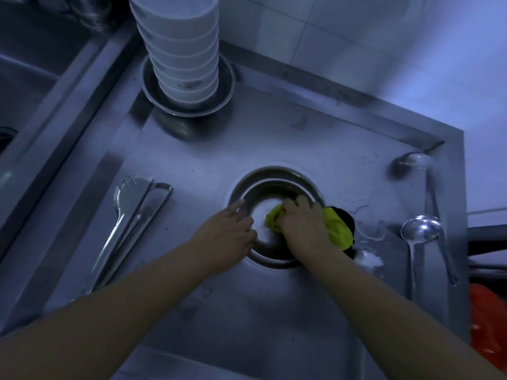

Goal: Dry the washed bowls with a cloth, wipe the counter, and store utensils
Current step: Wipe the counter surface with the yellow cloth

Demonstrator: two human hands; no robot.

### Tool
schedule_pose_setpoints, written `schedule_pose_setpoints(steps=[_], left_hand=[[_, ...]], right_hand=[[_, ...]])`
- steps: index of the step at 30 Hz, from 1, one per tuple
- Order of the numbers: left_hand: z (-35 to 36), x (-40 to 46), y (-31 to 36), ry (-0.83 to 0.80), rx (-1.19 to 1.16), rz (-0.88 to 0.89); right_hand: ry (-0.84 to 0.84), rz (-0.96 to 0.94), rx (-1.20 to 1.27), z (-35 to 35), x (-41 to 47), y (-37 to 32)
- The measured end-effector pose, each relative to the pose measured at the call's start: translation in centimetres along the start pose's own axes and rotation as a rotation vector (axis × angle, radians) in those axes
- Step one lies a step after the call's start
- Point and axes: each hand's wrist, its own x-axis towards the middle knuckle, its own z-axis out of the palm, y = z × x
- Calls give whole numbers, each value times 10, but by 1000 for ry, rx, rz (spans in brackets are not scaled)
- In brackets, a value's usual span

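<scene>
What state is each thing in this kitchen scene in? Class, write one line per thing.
Metal bowl: upright on the counter, being wiped inside.
Yellow cloth: bunched, pressed into the bowl.
Right hand: gripping the cloth.
Left hand: fingers straight, steadying the bowl's rim.
White bowls: stacked in a metal basin.
Tongs: lying flat.
Ladles: lying flat.
Counter: wet beside the bowl.

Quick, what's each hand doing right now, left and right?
Left hand: open, fingers straight, resting on the rim of the steel bowl.
Right hand: closed around the yellow cloth, pressing it into the bowl.
</scene>
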Motion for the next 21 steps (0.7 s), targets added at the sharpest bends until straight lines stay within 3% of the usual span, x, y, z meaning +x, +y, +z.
schedule_pose_setpoints(steps=[2, 5, 8, 13, 17, 21], left_hand=[[2, 1, -5, 4, -63, 23], [5, 3, -12, -19, -138, 93], [3, 5, -13, -44, -192, 103], [-2, 12, -6, -227, -194, -41], [-8, 22, -7, -390, -187, -139], [-12, 24, -7, -407, -220, -182]], right_hand=[[205, -35, 8, -5, 11, 4], [389, -311, -40, -6, 36, 4], [313, -386, -100, -5, 50, 14], [184, -168, -164, 3, 27, 26], [41, -25, -49, 9, 4, 16], [-61, 25, 114, 13, -13, 0]])
